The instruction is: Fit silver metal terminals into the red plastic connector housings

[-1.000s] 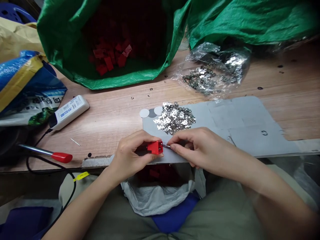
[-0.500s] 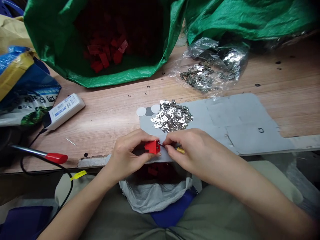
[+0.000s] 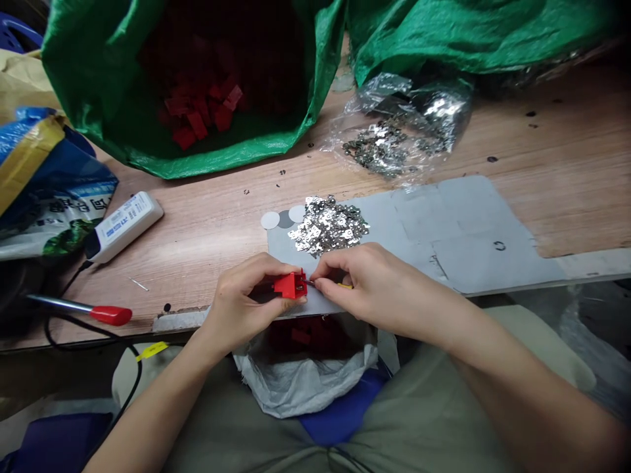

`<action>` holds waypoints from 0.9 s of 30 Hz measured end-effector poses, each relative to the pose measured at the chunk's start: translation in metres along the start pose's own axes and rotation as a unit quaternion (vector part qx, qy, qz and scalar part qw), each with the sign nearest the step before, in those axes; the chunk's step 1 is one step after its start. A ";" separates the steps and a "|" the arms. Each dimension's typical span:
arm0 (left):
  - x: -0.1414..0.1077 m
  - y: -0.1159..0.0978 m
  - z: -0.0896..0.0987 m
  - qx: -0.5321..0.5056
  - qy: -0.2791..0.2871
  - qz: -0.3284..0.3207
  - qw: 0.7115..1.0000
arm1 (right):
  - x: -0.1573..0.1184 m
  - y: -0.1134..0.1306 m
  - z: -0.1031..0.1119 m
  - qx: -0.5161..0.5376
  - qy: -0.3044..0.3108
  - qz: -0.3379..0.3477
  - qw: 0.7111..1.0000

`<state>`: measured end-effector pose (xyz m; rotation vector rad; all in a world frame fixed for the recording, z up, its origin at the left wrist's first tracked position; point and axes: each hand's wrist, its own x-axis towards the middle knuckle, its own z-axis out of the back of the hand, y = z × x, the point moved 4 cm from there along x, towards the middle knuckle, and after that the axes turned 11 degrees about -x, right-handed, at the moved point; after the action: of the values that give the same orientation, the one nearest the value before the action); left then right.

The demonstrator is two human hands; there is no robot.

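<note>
My left hand [image 3: 244, 295] pinches a small red plastic housing [image 3: 290, 285] between thumb and fingers, its open end facing right. Dark or metallic bits show inside that end. In my right hand [image 3: 367, 276] is a thin, dark-tipped tool with a yellow handle [image 3: 346, 286], gripped by thumb and fingers. Its tip reaches the open end of the housing; how far it goes in, I cannot tell. Just beyond both hands, a pile of small shiny metal plates [image 3: 329, 226] lies on a grey sheet [image 3: 414, 223].
Behind stands a green sack [image 3: 197, 167] with red plastic pieces [image 3: 197, 121]. A clear bag of metal plates [image 3: 389, 144] lies right of it. At left are a white device [image 3: 128, 220] and a red-tipped lever [image 3: 111, 315]. A white sack [image 3: 300, 387] hangs open below the table edge.
The whole view has shifted slightly, so the tabletop things appear further left. My hands keep their hold on the red housing and the tool, whose yellow handle is now more hidden by my fingers.
</note>
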<state>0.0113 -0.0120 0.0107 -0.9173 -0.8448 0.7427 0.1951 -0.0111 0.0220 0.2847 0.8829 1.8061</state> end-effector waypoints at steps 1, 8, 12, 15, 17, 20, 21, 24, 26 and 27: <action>-0.001 0.001 0.000 -0.004 -0.001 0.006 1.000 | -0.001 -0.002 0.000 0.012 0.002 -0.002 1.000; -0.002 0.002 -0.001 -0.005 -0.007 0.012 1.000 | -0.005 -0.009 -0.002 0.038 -0.002 0.005 0.999; -0.001 0.002 0.000 -0.007 -0.003 0.014 1.000 | -0.005 -0.007 -0.004 0.022 -0.017 0.002 1.000; -0.001 0.002 0.001 -0.010 -0.005 0.010 1.000 | -0.004 -0.005 -0.004 0.009 -0.025 0.011 1.000; -0.002 0.002 0.000 -0.014 -0.006 0.009 1.000 | -0.004 -0.004 -0.004 0.004 -0.024 0.015 1.000; -0.003 0.003 -0.001 -0.034 -0.009 0.024 0.999 | -0.004 -0.003 -0.002 0.004 -0.023 0.014 1.000; -0.002 0.004 0.000 -0.057 -0.023 0.041 0.997 | -0.005 -0.003 -0.001 0.006 -0.026 0.015 1.000; 0.001 0.009 0.008 -0.212 -0.118 0.121 0.962 | -0.006 -0.001 0.004 0.013 -0.052 0.038 0.998; 0.004 0.011 0.014 -0.348 -0.182 0.175 0.903 | -0.006 0.003 0.007 0.007 -0.092 0.075 0.993; 0.006 0.011 0.016 -0.407 -0.202 0.195 0.869 | -0.006 0.006 0.007 0.001 -0.119 0.098 0.988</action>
<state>-0.0018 0.0035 0.0082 -1.7620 -1.4176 0.9616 0.1977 -0.0141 0.0321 0.5938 0.7079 1.9034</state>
